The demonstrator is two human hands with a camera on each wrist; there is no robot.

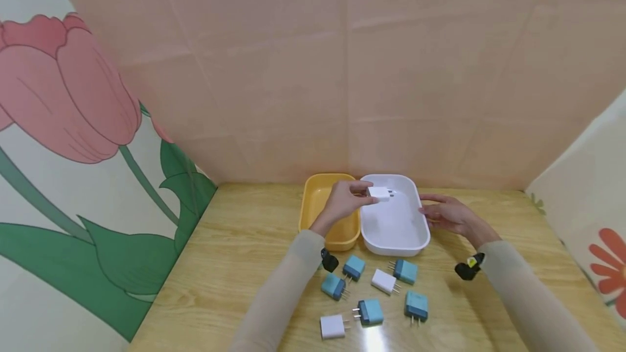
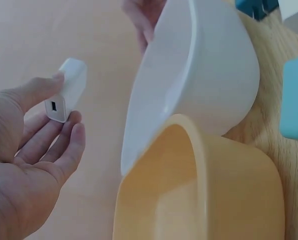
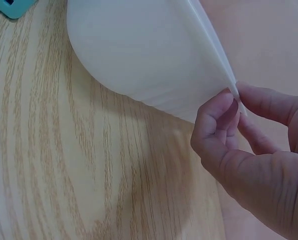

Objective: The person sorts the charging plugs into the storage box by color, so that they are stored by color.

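My left hand [image 1: 342, 200] pinches a white charger plug [image 1: 378, 194] between thumb and fingers, above the white plastic bin [image 1: 396, 250]. Its prongs point right in the head view, and a USB port shows on its near end in the left wrist view. On the bin's right side, my right hand [image 1: 451, 217] grips the rim, thumb and fingertips on either side of it in the right wrist view. Touching the white bin on the left is a yellow-orange bin [image 1: 342, 246], partly covered by my left hand and forearm.
Several blue chargers [image 1: 417, 305] and two white chargers [image 1: 385, 282] lie scattered on the wooden table [image 1: 220, 265] in front of the bins. A teal bit is mostly hidden by my left wrist. A pinkish cloth [image 1: 274, 96] hangs behind the table.
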